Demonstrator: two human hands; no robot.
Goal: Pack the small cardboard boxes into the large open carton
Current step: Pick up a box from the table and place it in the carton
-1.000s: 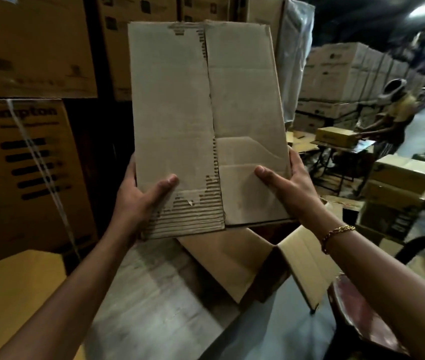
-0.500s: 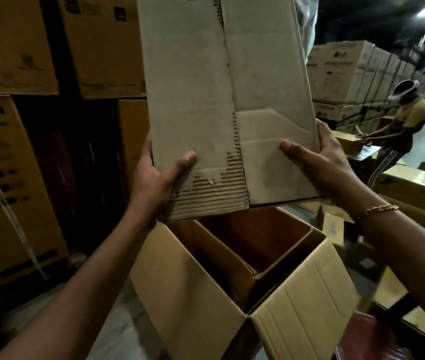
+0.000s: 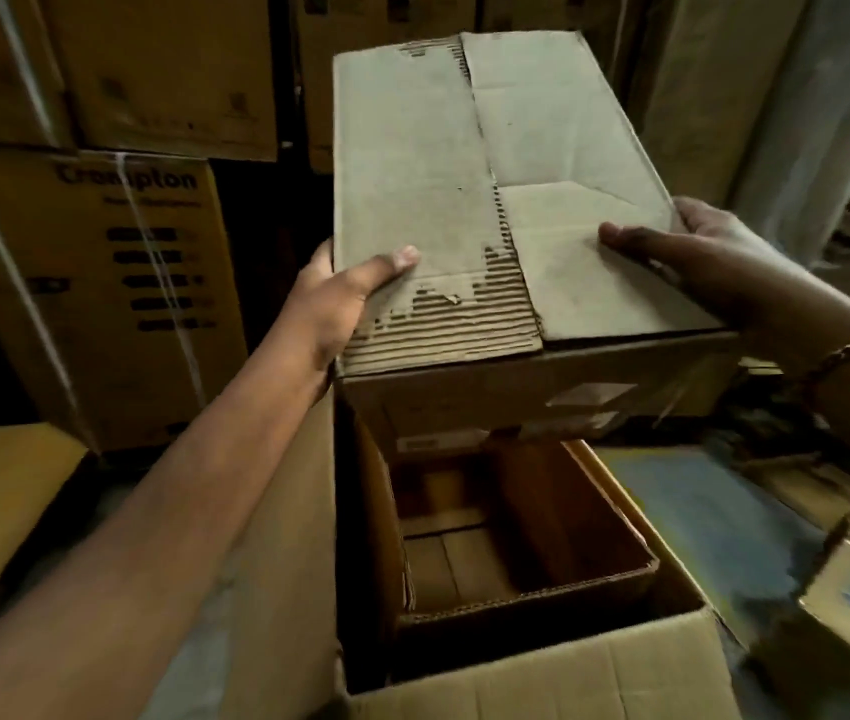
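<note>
I hold a worn grey-brown cardboard box [image 3: 464,174] with both hands, its torn top face toward me and its near side visible below. My left hand [image 3: 329,304] grips its left edge, thumb on top. My right hand [image 3: 693,252] grips the right edge, thumb lying across the top. The box hovers over the far end of the large open carton [image 3: 542,667], whose flaps are folded outward. Inside the carton I see brown walls and a bare bottom.
Stacked printed cartons [image 3: 100,283] form a wall at the left and back. A yellowish carton [image 3: 1,511] stands at the lower left. A small box [image 3: 849,595] lies blurred at the lower right, beside a bluish floor patch [image 3: 714,522].
The box has tipped from upright to nearly flat and come down over the open carton. The view has swung left and downward, and the person at the right is out of sight.
</note>
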